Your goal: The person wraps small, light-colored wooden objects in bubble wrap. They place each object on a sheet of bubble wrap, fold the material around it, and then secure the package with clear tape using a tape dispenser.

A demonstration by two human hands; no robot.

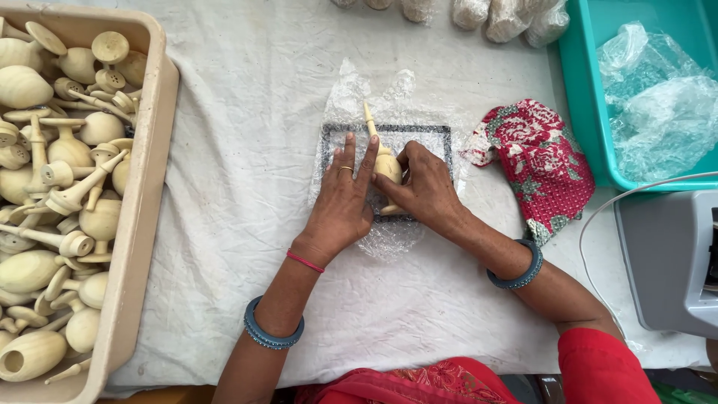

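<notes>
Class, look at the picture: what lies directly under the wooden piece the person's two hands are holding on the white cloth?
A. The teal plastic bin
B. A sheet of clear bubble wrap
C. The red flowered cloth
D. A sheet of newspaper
B: the wooden piece, between the left hand and right hand, rests on clear bubble wrap.

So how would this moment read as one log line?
left hand: pressing clear bubble wrap | right hand: gripping pale wooden spinning-top piece | white cloth table

wooden toy (385,161) | pale, bulbous, thin stem | lying on bubble wrap (359,97) | table centre
</notes>
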